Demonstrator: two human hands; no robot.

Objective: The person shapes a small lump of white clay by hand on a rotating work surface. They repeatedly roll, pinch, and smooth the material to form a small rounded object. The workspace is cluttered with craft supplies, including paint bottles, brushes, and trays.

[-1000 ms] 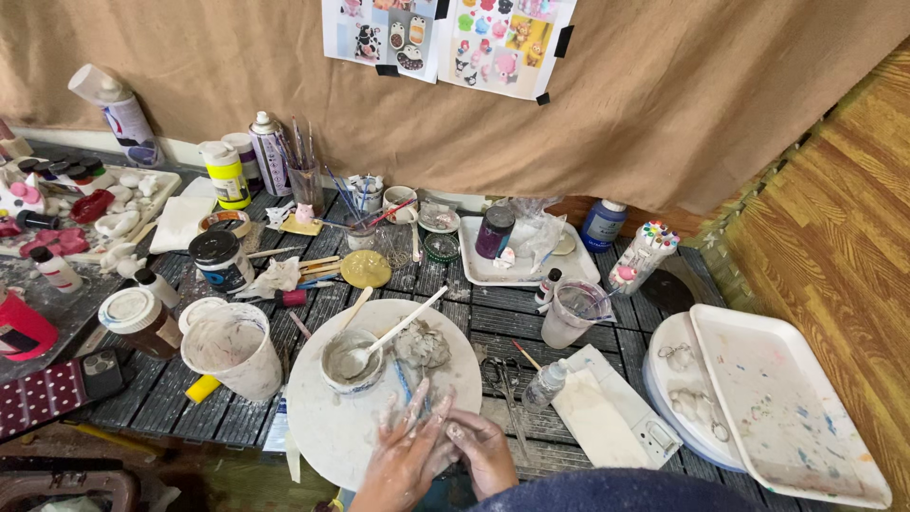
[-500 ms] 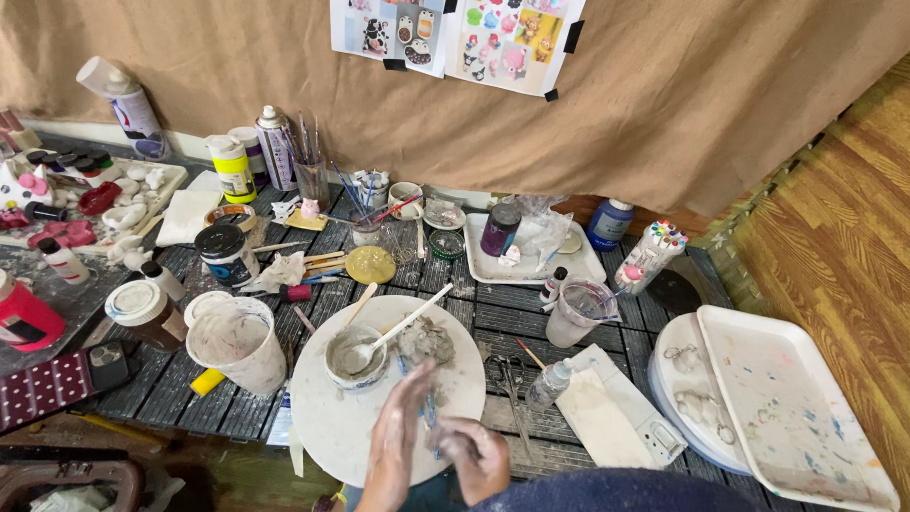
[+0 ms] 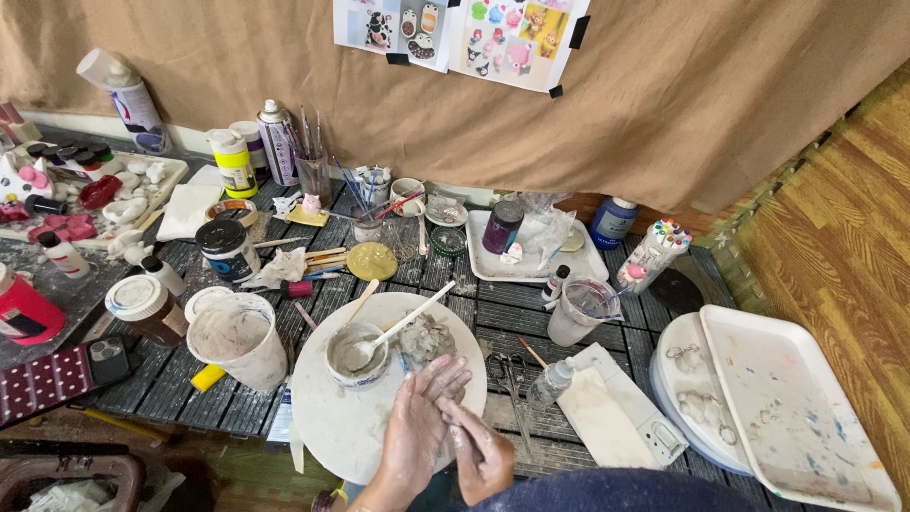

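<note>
Both hands are smeared with grey-white paste and meet over the near edge of a round white board (image 3: 327, 417). My left hand (image 3: 422, 422) is stretched flat, fingers pointing up and away. My right hand (image 3: 482, 458) is curled, its fingers pressed against the left palm. Whether anything lies between them is hidden. Just beyond the fingertips sits a grey lump of clay (image 3: 425, 338). To its left is a small bowl (image 3: 353, 356) of paste with a white spoon (image 3: 403, 325) leaning in it.
A large smeared white cup (image 3: 239, 341) stands left of the board. Scissors (image 3: 510, 374) and a small squeeze bottle (image 3: 550, 382) lie to the right, beside a white tray (image 3: 796, 408). Paint jars, brushes, bottles and a phone (image 3: 57, 372) crowd the slatted table.
The view has shifted slightly. My left hand rose with fingers up, then settled flat against my right hand, which stays curled close to my body.
</note>
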